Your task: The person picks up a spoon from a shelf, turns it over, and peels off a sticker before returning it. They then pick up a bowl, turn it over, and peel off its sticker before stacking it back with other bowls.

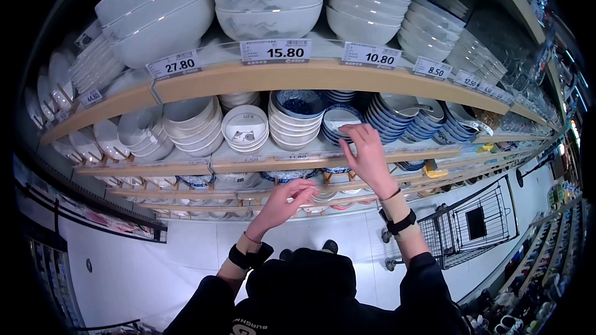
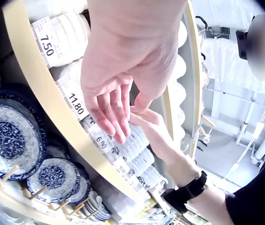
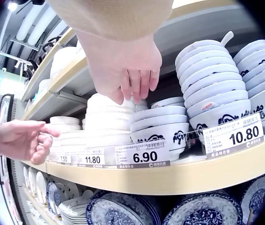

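Observation:
My right hand [image 1: 367, 154] is held over a short stack of blue-rimmed bowls [image 1: 338, 113] on the middle shelf. From the right wrist view, its loosely bent fingers hang over that stack [image 3: 158, 123], behind the 6.90 label, with nothing in them. Lower and to the left, my left hand [image 1: 285, 203] hovers in front of the shelf edge, palm turned inward, fingers relaxed and holding nothing. White bowls with a blue bowl [image 1: 300, 103] on top stand left of the right hand. A cat-patterned bowl [image 1: 244, 129] tops another stack.
Large white bowls [image 1: 270, 6] fill the upper shelf [image 1: 261, 80], whose wooden edge carries price labels. Taller bowl stacks [image 3: 212, 79] stand right of the right hand. Blue-patterned plates [image 2: 13, 133] stand on the shelf below. A black wire cart [image 1: 475, 223] is on the floor at right.

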A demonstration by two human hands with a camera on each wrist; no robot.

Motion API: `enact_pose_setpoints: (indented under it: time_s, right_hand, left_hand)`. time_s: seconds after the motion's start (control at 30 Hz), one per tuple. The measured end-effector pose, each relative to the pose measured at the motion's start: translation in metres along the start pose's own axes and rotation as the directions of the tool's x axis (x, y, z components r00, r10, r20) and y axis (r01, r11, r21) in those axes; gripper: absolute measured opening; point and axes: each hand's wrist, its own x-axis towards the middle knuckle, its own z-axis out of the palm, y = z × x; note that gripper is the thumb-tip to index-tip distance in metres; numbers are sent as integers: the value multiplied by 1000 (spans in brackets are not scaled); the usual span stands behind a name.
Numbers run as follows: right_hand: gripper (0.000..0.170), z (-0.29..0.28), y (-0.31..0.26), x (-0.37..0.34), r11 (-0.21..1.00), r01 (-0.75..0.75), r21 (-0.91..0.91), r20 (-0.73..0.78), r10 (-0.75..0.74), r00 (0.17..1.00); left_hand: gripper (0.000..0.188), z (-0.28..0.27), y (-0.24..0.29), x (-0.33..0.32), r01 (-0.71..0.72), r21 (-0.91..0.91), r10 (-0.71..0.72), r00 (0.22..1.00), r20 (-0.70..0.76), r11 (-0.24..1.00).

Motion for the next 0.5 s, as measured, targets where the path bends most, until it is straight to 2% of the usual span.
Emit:
enact_pose_setpoints:
  time_s: [0.07, 0.1, 0.23, 0.4, 0.5]
  right_hand:
    - [25, 6, 8, 5, 999, -37, -34, 75, 40, 996]
    - [23, 15, -2, 7, 1000, 2, -24, -10, -2, 1000]
    - [21, 15, 12, -2, 1000, -9, 6, 63, 8, 998]
    - [20, 23, 19, 0, 1000, 11, 11, 3, -11, 1000]
    - [24, 22, 15, 0, 1000, -30, 7, 43, 29, 999]
  left_hand:
    - [28, 6, 2, 12, 3, -62, -4, 1000, -20, 998]
    - [29, -2, 19, 3, 21, -17, -21, 1000, -18, 1000]
    - [28, 19, 7, 8, 15, -70, -17, 1000, -20, 997]
    - [25, 17, -3, 14, 3, -76, -3, 1000, -4, 997]
    - [26, 14, -2, 13, 12, -57, -12, 1000, 1, 998]
